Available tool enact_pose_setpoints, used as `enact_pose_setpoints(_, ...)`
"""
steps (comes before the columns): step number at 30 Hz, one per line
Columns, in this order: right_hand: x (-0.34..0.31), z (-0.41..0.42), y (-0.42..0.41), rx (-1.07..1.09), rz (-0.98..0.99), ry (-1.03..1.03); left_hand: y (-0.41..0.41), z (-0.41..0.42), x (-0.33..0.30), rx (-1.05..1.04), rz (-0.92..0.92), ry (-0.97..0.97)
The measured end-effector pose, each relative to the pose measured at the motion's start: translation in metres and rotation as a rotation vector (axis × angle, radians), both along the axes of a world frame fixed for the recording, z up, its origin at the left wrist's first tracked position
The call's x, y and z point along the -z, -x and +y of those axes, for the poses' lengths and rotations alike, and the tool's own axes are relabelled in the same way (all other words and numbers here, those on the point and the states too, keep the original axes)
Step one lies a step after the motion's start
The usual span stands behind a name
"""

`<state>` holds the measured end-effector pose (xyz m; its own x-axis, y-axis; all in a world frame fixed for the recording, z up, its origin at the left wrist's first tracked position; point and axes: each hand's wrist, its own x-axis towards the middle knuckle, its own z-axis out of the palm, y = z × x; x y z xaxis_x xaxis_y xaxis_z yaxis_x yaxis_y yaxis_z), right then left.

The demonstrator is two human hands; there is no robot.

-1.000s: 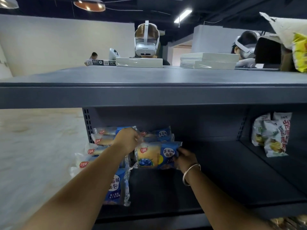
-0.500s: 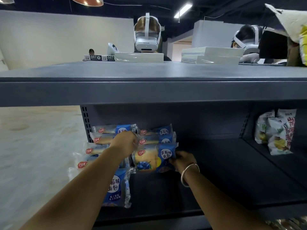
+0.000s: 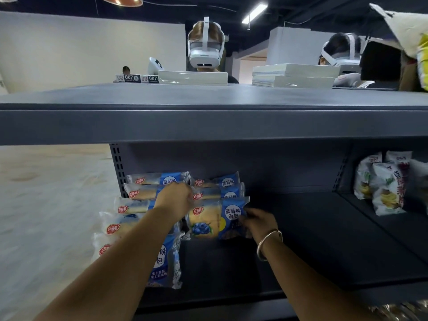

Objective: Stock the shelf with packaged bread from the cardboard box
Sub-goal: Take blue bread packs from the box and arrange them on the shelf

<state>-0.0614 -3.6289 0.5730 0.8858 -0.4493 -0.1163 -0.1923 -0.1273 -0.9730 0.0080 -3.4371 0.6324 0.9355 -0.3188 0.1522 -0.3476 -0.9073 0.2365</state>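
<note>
change since earlier frames: little has moved; we find both hands at the same packets as half a second ago, and the front packet sits a touch lower and closer to the stack behind it.
floor: pale, seen past the left end of the unit.
left column of bread: we count five blue-and-clear packets (image 3: pixel 139 206) stepped from the back of the shelf (image 3: pixel 312 246) to the front edge, the nearest one (image 3: pixel 165 262) hanging over the lip.
left hand (image 3: pixel 173 200): knuckles up, resting on the left column between the two stacks; fingers curled under and hidden, so we cannot tell whether it grips a packet.
right column of bread: two packets (image 3: pixel 222 188) stacked flat at the back, just beside the left column.
front bread packet (image 3: pixel 215 220): stands upright against the right column, blueberry picture facing us, base on the shelf.
right hand (image 3: pixel 257 222): fingers pinched on the right edge of the front bread packet; a metal bangle (image 3: pixel 268 244) circles the wrist.
shelf surface: dark grey, bare to the right of the hands.
top board (image 3: pixel 208 98): carries a numbered label strip (image 3: pixel 137 78) and wrapped white flat packs (image 3: pixel 294 75); two people in white headsets stand behind it.
neighbouring bay: white snack bags (image 3: pixel 386 184) stand upright, well apart from the bread.
cardboard box (image 3: pixel 403 26): on the top board at far right, a flap raised.
</note>
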Motion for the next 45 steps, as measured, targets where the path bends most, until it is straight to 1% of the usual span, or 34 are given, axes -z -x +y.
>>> enact_pose_setpoints(8,0.002,-0.009,0.008,0.012,-0.008,-0.095,0.0,0.002,0.004,0.002,-0.009,-0.028)
enact_pose_setpoints(11,0.001,-0.016,0.006,-0.019,0.012,-0.162,0.001,0.001,0.004,-0.001,-0.013,-0.029)
enact_pose_setpoints(14,0.005,-0.023,0.006,-0.05,0.038,-0.17,0.004,-0.001,0.004,-0.003,-0.024,-0.027)
enact_pose_setpoints(19,0.006,-0.03,0.006,-0.083,0.052,-0.247,0.006,-0.002,0.003,-0.049,-0.023,0.016)
enact_pose_setpoints(21,0.005,-0.034,0.008,-0.083,0.021,-0.296,0.005,0.001,0.0,-0.068,-0.047,0.012)
enact_pose_setpoints(23,0.004,-0.036,0.009,-0.071,0.021,-0.258,0.006,0.003,-0.002,-0.085,-0.065,-0.004)
enact_pose_setpoints(27,0.001,-0.024,0.007,-0.062,0.057,-0.089,0.01,0.001,-0.003,-0.079,-0.055,-0.013)
enact_pose_setpoints(29,0.001,-0.017,0.007,-0.077,0.026,-0.113,0.012,-0.001,-0.003,-0.079,-0.049,-0.009)
enact_pose_setpoints(33,0.003,-0.018,0.01,-0.031,-0.06,-0.263,0.012,0.0,-0.003,-0.079,-0.039,-0.003)
enact_pose_setpoints(37,0.002,-0.017,0.012,-0.041,-0.077,-0.277,0.012,0.0,-0.001,-0.074,-0.035,0.036)
enact_pose_setpoints(42,0.003,-0.013,0.009,-0.003,-0.12,-0.095,0.012,0.002,0.002,-0.074,-0.031,0.047)
enact_pose_setpoints(45,0.003,-0.014,0.003,0.046,-0.075,-0.006,0.011,0.001,0.002,-0.067,-0.018,0.054)
